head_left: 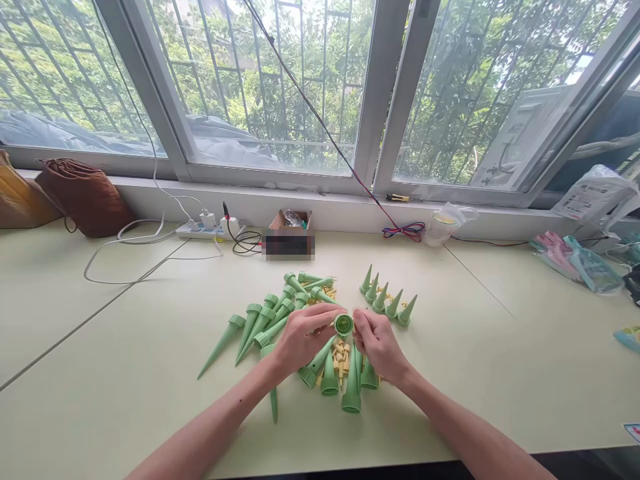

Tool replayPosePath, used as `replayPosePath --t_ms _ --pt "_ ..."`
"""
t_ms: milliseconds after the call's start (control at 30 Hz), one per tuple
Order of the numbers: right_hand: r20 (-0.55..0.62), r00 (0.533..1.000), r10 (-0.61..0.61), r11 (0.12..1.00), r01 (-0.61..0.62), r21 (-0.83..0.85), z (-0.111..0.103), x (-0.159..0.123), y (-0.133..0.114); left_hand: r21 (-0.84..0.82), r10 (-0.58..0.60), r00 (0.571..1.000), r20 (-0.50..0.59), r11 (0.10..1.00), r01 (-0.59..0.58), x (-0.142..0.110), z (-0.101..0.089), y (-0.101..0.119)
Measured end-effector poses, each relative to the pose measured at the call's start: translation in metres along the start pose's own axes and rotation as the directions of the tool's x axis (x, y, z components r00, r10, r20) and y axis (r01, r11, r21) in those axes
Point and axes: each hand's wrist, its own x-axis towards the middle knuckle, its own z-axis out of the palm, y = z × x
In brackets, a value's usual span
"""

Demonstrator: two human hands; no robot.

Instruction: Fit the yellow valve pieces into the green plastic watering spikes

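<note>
Nearest, we list several loose hollow green spikes, wide open ends toward us. Among them lie small yellow fittings, in a loose heap.

Next, two bare hands, near each other. The left hand is closed around one green spike, its round mouth facing us, above the fittings. The right hand has its fingers drawn together at the rim; whether they pinch anything, we cannot tell.

We judge the step to be close work at that mouth; the next move calls for a steady left grip and right fingertips lined up with the rim.

Beyond to the left, a pile of ribbed-collared green spikes; to the right, five upright spikes, points up.

Farthest: a small open carton, a white power strip and windows.
</note>
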Motion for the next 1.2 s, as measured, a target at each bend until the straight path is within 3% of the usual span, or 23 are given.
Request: replayPosePath --t_ms 200,500,767,1000,1200 --pt "0.053 0.997 0.059 0.985 -0.067 0.160 0.002 0.001 -0.001 0.057 0.098 0.995 -0.027 0.994 -0.096 -0.002 -0.001 -0.003" --pt "0.008 0.992 0.123 0.956 -0.121 0.266 0.005 0.006 -0.012 -0.001 -0.187 0.980 -0.075 0.982 0.187 0.002 0.002 0.002" --pt "0.096 0.981 0.169 0.918 -0.193 0.348 0.001 0.006 -0.017 -0.077 -0.356 0.934 -0.036 0.933 0.353 0.003 0.004 0.004" --pt "0.189 0.953 0.236 0.813 -0.300 0.500 -0.002 0.008 -0.012 -0.069 -0.342 0.939 -0.035 0.938 0.340 0.003 0.005 0.002" --pt "0.199 0.954 0.225 0.798 -0.298 0.524 -0.003 0.008 -0.009 -0.093 -0.356 0.933 -0.041 0.932 0.352 0.001 0.006 0.000"
